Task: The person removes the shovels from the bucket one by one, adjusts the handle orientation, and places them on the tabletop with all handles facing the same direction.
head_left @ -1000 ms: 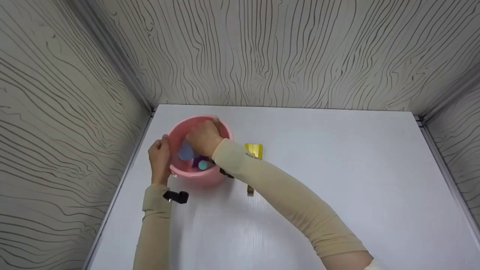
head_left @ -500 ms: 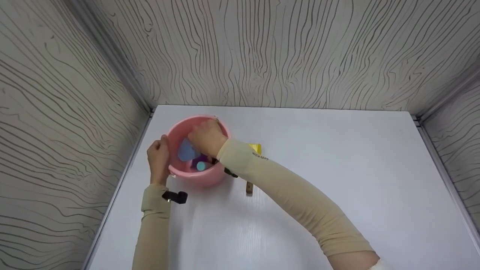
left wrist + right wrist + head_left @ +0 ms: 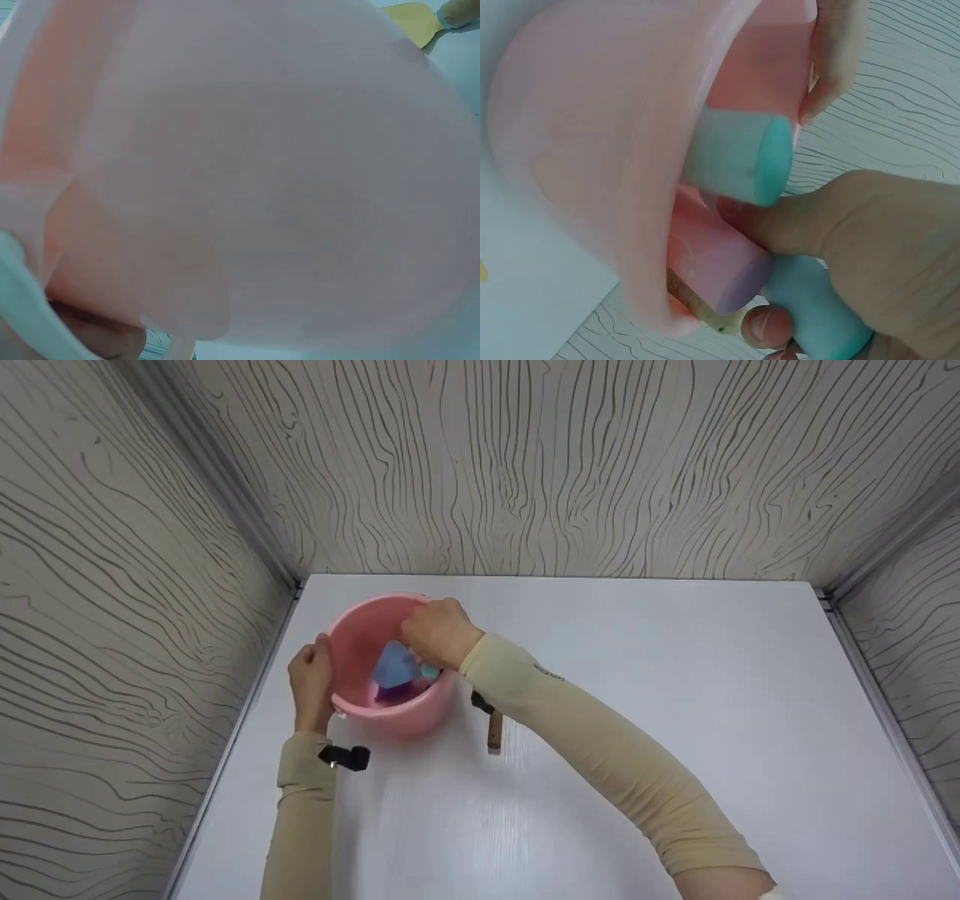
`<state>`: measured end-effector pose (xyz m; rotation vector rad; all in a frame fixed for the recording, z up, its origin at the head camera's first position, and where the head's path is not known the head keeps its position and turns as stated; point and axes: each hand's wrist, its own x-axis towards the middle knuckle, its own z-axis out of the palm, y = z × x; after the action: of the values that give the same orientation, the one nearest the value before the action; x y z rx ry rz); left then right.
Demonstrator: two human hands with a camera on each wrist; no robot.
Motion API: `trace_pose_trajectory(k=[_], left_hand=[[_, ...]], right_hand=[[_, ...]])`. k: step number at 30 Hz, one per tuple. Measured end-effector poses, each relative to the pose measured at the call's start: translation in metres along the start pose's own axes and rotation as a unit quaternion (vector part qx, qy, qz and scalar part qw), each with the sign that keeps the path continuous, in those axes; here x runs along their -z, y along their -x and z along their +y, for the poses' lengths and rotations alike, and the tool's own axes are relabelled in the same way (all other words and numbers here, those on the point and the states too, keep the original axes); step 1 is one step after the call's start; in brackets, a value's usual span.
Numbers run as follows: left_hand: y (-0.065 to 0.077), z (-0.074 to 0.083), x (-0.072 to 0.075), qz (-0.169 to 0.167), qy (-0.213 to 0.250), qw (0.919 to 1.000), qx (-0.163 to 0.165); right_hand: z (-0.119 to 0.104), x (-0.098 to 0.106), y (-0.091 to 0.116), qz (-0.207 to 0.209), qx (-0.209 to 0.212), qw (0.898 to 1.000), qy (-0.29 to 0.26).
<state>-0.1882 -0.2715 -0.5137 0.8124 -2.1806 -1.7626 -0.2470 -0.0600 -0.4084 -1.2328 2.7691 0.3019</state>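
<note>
A pink bucket (image 3: 409, 727) stands tilted at the back left of the white table, its mouth toward me. My left hand (image 3: 309, 682) grips its left rim; in the left wrist view the bucket wall hides most of that hand. My right hand (image 3: 442, 631) is at the bucket's right rim. In the right wrist view it holds a pale-blue cylindrical handle (image 3: 810, 307) with a teal end. Beside its thumb lie a pink handle (image 3: 716, 262) with a purple end and another teal-ended handle (image 3: 739, 156). A blue triangular blade (image 3: 395, 666) and a purple piece (image 3: 394, 691) show inside the bucket.
A tool with a wooden handle (image 3: 494, 731) lies on the table (image 3: 645, 675) just right of the bucket, partly under my right arm. The left wrist view shows a yellow blade (image 3: 412, 21). A wooden handle end (image 3: 724, 322) pokes from the bucket. Patterned walls (image 3: 525, 472) enclose the table.
My right hand has moved right, toward the bucket's right rim. The blue blade and a teal-ended handle have shifted right inside. My left hand keeps its grip.
</note>
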Motion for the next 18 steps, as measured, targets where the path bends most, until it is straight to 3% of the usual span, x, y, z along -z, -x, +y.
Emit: trace_pose_trajectory(k=[10,18], left_hand=[[0.0009,0.0018,0.0014,-0.003,0.002,0.9997,0.022],[0.0011,0.0019,-0.0015,0.003,0.001,0.9999,0.017]], right_hand=[[0.0089,-0.0046,0.0040,0.003,-0.006,0.997,-0.073],[0.0091,-0.0023,0.0072,0.011,-0.001,0.996,-0.085]])
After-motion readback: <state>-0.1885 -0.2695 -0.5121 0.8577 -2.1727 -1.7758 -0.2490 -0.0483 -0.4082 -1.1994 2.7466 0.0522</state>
